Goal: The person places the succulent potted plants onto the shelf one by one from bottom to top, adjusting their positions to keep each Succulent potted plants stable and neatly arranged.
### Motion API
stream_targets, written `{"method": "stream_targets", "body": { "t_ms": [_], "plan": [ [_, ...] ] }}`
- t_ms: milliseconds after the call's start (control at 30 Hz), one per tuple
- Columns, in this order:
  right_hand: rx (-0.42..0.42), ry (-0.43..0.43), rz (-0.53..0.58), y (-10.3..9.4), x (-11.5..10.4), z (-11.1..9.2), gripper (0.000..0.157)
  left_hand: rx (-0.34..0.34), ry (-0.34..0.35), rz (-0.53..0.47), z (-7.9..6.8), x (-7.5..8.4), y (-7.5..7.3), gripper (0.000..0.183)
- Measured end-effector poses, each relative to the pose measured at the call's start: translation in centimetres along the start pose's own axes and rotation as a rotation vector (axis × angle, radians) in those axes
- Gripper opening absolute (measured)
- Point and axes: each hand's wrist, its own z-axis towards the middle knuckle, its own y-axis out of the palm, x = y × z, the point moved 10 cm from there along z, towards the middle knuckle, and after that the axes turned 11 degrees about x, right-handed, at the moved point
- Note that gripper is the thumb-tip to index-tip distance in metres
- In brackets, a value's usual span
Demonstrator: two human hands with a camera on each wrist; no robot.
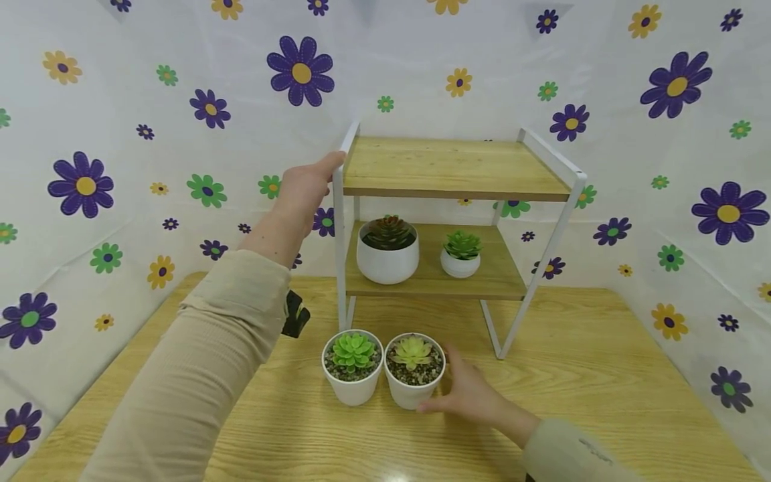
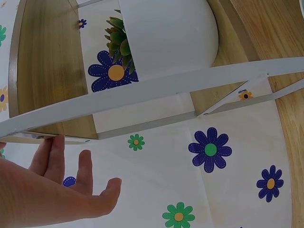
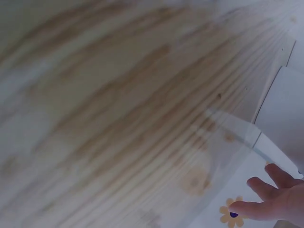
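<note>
A two-tier shelf rack [image 1: 454, 164] with wooden boards and a white frame stands on the table. My left hand [image 1: 307, 184] holds its upper left side rail; in the left wrist view two fingers [image 2: 56, 156] touch the frame's edge while the others extend free. In front of the rack, two succulents in white pots stand side by side: a bright green one [image 1: 353, 368] and a yellow-green one [image 1: 413, 371]. My right hand [image 1: 472, 391] grips the yellow-green one's pot from the right, thumb at the front near its base. The right wrist view shows only fingers [image 3: 263, 190] at its edge.
On the lower board sit a wide white pot with a dark succulent [image 1: 388, 254] and a small white pot with a green succulent [image 1: 460, 258]. A black object [image 1: 295, 314] shows beside my left sleeve. Behind the wooden table [image 1: 578, 402] hangs a flower-patterned sheet [image 1: 397, 67].
</note>
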Motion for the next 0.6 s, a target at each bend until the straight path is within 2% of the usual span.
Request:
{"method": "stream_targets", "body": {
  "t_ms": [300,600],
  "plan": [
    [-0.007,0.067,0.060,0.92,-0.13,0.31,0.111,0.008,-0.014,0.005,0.03,-0.18,-0.27,0.070],
    [0.028,0.096,0.137,1.09,-0.06,0.60,0.102,0.009,-0.021,0.002,0.07,-0.21,-0.13,0.070]
  ]
}}
